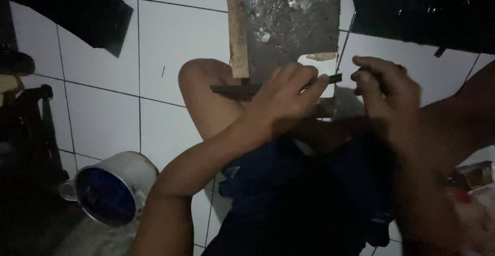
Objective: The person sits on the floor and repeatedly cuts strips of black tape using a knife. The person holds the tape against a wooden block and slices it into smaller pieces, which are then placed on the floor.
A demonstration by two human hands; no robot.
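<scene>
Pinched in my left hand point(289, 93), a thin dark strip point(242, 89) lies across my bare knee point(206, 88); its right tip meets my right hand point(384, 88), whose fingers are curled shut, on what I cannot tell. Just beyond stands a grey board point(291, 18). A metal pot point(111, 189) lies near left on the white tiles point(103, 116).

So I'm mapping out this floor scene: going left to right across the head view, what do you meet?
Metal pot lying on its side → bent knee → left hand gripping a thin dark strip → right hand.
</scene>
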